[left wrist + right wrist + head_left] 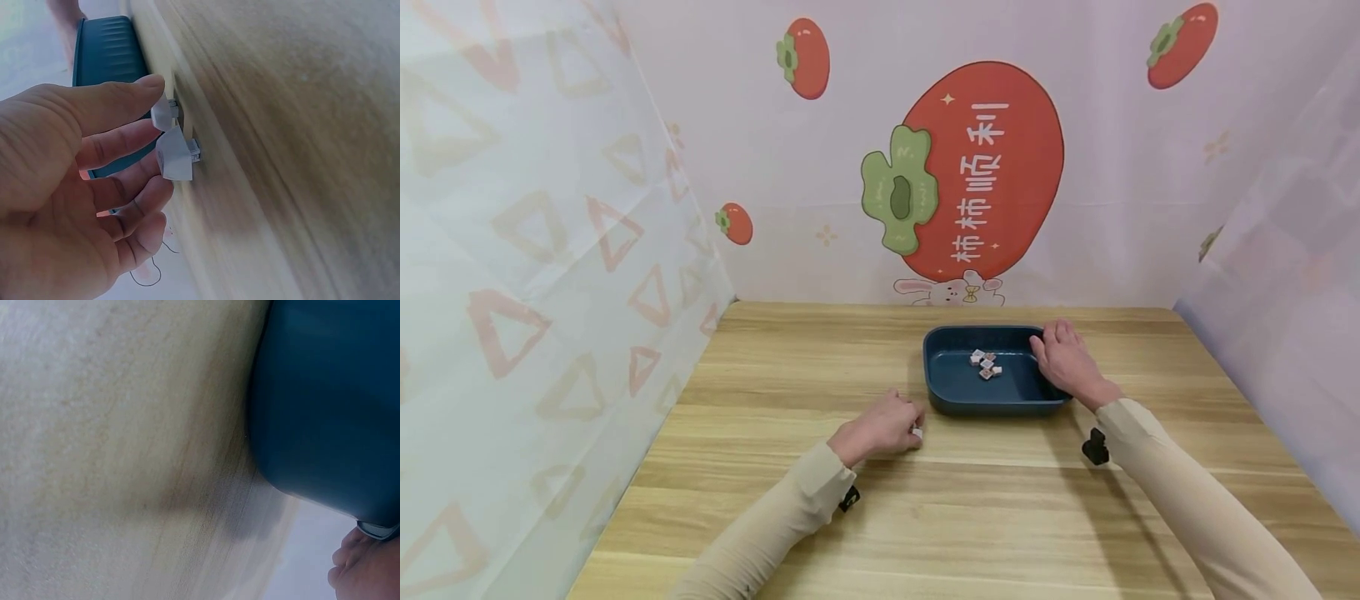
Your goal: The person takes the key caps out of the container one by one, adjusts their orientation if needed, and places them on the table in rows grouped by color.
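pinching with the left hand (887, 423), with thumb and fingertips set narrow, on an upper white piece (162, 114) (as seen from the left wrist), with a lower white piece (175, 156) against the fingers below. hanging low over the table (1000, 508), perhaps touching; cannot tell about contact between pieces and surface. best to squeeze just enough for control of both, for fear of shooting one loose off such tapered sides. better also to lift straight before any sideways move, curling the lower fingers a little more to guard the second piece. farther out, working just off the near left corner of the blue tray (992, 409), so worth allowing room for knuckles beside the wall. glancing inside, see several small pieces (987, 364) grouped near the middle, with white and patterned faces. at the right end, gripping the rim with the right hand (1067, 362), with thumb inside and fingers outside. wise to use steady, gentle downward pressure there, without tugging, to prevent sliding or tipping.
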Tool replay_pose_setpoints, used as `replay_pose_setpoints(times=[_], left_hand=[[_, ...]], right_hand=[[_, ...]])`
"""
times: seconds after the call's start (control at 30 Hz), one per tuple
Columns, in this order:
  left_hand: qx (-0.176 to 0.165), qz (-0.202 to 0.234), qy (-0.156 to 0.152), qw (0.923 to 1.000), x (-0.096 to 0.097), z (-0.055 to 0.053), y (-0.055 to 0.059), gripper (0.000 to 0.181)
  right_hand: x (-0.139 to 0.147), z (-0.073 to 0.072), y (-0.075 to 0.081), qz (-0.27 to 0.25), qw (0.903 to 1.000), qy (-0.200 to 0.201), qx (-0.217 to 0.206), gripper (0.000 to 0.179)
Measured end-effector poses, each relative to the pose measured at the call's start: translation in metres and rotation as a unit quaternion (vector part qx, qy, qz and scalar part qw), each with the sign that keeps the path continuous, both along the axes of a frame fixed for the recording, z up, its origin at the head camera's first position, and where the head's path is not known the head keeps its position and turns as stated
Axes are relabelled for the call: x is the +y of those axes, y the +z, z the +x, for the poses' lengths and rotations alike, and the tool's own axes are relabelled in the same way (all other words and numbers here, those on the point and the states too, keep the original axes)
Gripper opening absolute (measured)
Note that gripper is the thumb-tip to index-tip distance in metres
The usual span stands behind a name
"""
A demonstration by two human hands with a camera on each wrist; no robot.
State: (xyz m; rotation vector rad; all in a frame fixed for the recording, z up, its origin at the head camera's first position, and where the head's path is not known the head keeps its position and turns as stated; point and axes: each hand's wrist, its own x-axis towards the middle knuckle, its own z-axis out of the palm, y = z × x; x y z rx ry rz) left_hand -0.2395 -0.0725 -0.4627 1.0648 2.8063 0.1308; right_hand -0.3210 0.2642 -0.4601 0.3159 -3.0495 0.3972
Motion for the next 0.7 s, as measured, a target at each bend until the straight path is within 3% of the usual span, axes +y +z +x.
replay_pose_setpoints(times=[0.1, 0.3, 0.47, 0.7], left_hand=[[-0.011, -0.002, 0.001, 0.9999, 0.001, -0.001, 0.001, 0.020], [-0.059, 0.034, 0.021, 0.9975, 0.002, -0.005, 0.005, 0.021], [-0.060, 0.049, 0.015, 0.9969, 0.003, -0.012, 0.010, 0.021], [-0.099, 0.096, 0.020, 0.9902, 0.005, -0.016, 0.026, 0.021]], right_hand=[[0.001, 0.000, 0.000, -0.001, 1.0000, -0.001, 0.001, 0.063], [0.002, 0.000, -0.001, -0.001, 1.0000, -0.001, -0.007, 0.066], [0.004, -0.001, -0.003, 0.004, 1.0000, -0.001, -0.003, 0.065], [0.004, -0.002, -0.005, 0.003, 0.9999, 0.004, 0.011, 0.065]])
